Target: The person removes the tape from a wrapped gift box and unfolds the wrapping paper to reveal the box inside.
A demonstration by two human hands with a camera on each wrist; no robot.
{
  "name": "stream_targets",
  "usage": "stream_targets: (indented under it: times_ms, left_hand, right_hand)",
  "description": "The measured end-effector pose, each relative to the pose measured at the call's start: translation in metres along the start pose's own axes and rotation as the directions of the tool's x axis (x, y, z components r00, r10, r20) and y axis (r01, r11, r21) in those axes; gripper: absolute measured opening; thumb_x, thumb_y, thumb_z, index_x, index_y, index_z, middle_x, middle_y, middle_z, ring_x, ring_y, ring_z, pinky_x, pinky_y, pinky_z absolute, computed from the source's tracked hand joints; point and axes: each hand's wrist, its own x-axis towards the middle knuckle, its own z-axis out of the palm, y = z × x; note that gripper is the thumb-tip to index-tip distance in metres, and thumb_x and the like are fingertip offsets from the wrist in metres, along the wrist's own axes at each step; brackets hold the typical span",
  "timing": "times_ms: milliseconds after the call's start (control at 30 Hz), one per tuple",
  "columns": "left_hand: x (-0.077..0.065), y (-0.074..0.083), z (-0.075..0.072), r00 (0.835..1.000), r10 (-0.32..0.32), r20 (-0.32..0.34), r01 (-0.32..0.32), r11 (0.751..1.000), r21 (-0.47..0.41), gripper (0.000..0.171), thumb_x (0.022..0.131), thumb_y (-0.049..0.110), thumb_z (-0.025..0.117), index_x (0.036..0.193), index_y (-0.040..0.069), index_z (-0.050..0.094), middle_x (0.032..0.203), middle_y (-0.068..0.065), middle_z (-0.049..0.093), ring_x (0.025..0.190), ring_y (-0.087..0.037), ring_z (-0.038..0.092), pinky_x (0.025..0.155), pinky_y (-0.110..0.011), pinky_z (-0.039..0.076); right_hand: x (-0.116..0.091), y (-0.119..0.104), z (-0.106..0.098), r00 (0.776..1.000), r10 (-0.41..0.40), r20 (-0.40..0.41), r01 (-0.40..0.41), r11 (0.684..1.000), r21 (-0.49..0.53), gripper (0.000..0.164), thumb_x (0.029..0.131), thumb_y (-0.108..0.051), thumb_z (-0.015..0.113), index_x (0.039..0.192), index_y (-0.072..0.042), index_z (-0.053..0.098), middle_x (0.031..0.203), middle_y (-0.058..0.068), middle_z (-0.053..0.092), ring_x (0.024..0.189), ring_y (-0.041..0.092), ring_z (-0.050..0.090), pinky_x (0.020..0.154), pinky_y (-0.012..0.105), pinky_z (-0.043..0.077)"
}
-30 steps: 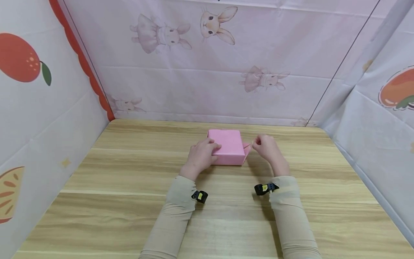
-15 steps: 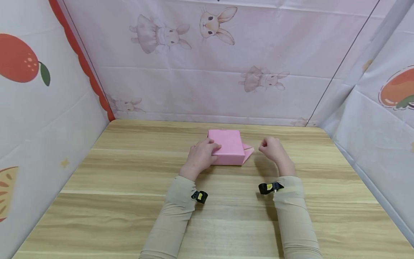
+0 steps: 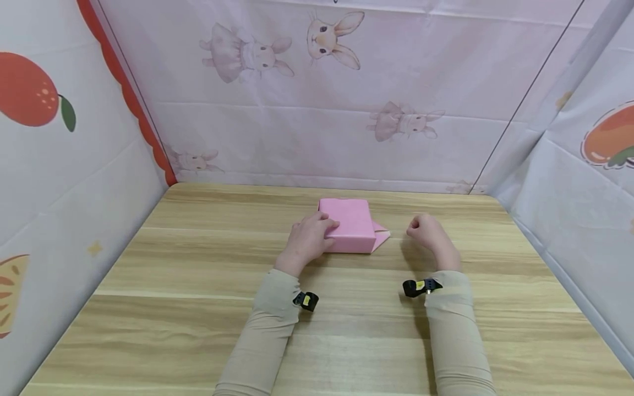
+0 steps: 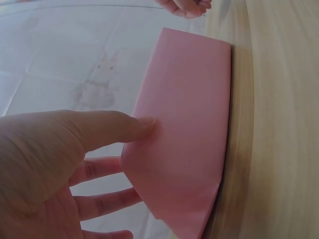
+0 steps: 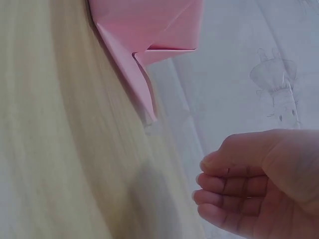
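Observation:
A box wrapped in pink paper (image 3: 346, 217) lies on the wooden table, with a pointed paper flap (image 3: 381, 237) sticking out from its right end. My left hand (image 3: 308, 237) holds the box at its left front corner. In the left wrist view the thumb (image 4: 117, 125) presses the front face, while the other fingers reach behind the top edge. To the right of the flap and apart from it is my right hand (image 3: 428, 234), its fingers curled in and the thumb against the index finger. Nothing shows between them in the right wrist view. A second fold (image 5: 164, 55) stands out above the flap.
The table (image 3: 198, 308) extends in front of and beside the box. Behind it hangs a cloth backdrop (image 3: 297, 132) printed with rabbits, and fruit-printed cloth walls (image 3: 64, 181) stand on both sides. Black camera straps (image 3: 306, 301) sit at both wrists.
My right hand has moved away from the flap, rightward and slightly toward me. The flap has swung outward and lower, its pale tip now showing. My left hand and the box stay in place.

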Motion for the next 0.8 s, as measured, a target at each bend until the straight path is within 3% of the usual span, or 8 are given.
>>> stream_targets:
  times_ms: [167, 300, 533, 800]
  left_hand:
    - [0.002, -0.001, -0.002, 1.000, 0.031, -0.006, -0.031, 0.999, -0.009, 0.042, 0.093, 0.036, 0.064, 0.134, 0.025, 0.060, 0.145, -0.005, 0.052, 0.132, -0.030, 0.050, 0.103, -0.051, 0.043]
    - [0.005, -0.007, -0.004, 0.997, 0.051, -0.055, -0.054, 0.997, -0.053, 0.041, 0.095, 0.040, 0.060, 0.132, 0.022, 0.062, 0.141, -0.006, 0.057, 0.129, -0.029, 0.054, 0.105, -0.050, 0.044]
    - [0.012, -0.021, -0.006, 0.993, 0.019, -0.116, -0.030, 0.995, -0.099, 0.044, 0.095, 0.042, 0.061, 0.132, 0.017, 0.061, 0.139, -0.008, 0.058, 0.128, -0.029, 0.055, 0.108, -0.046, 0.044]
    - [0.037, -0.033, -0.007, 0.994, -0.003, -0.111, 0.000, 1.000, -0.023, 0.048, 0.097, 0.045, 0.054, 0.136, 0.017, 0.057, 0.138, -0.009, 0.057, 0.127, -0.030, 0.055, 0.103, -0.050, 0.047]
  right_hand:
    - [0.002, 0.000, -0.001, 0.999, -0.010, -0.037, 0.011, 1.000, 0.006, 0.018, 0.089, -0.007, 0.051, 0.095, 0.005, 0.063, 0.089, 0.018, 0.064, 0.080, 0.027, 0.056, 0.073, 0.038, 0.048]
    - [0.005, -0.003, 0.001, 0.994, -0.043, -0.097, 0.044, 0.999, 0.006, 0.022, 0.091, -0.010, 0.052, 0.100, 0.007, 0.064, 0.097, 0.024, 0.067, 0.088, 0.033, 0.061, 0.084, 0.048, 0.051]
    - [0.013, -0.013, 0.009, 0.984, -0.087, -0.154, 0.094, 0.995, 0.037, 0.024, 0.095, -0.014, 0.056, 0.105, 0.007, 0.063, 0.104, 0.027, 0.067, 0.097, 0.039, 0.064, 0.088, 0.050, 0.053]
    - [0.030, -0.033, 0.014, 0.974, -0.170, -0.148, 0.180, 0.982, 0.059, 0.038, 0.097, -0.023, 0.057, 0.120, 0.008, 0.058, 0.121, 0.028, 0.061, 0.113, 0.043, 0.058, 0.098, 0.054, 0.048]
